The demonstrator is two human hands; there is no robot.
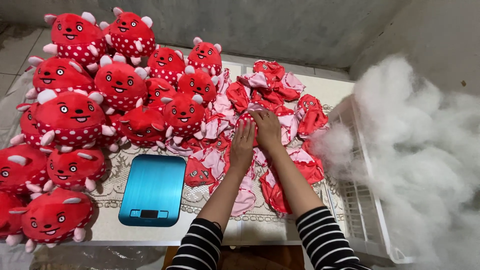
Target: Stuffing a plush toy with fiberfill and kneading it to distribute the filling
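From the head view, we see both hands reaching forward over a worktop (280,227) covered with a lace cloth (200,197). The left hand (243,145) lies flat, palm down, on a heap of unstuffed red and pink toy skins (280,125); its fingers (245,129) are straight and close together, pressing on the fabric rather than pinching it. The right hand (267,129) rests just beside it, also palm down on the same heap, fingers slightly curled over one skin; we cannot tell whether it grips the fabric or only touches it. We judge the step in hand to be the selection of one empty skin from the heap; lifting a single skin would call for a clean pinch on one edge so that neighbouring skins stay down. The heap lies directly beneath both hands, at the middle of the worktop. To the left stands a stack of stuffed red toys (100,95), well apart from the hands. A blue kitchen scale (152,189) sits near the front edge, left of the left forearm. At the right, a white basket (367,220) holds loose white stuffing (425,150).
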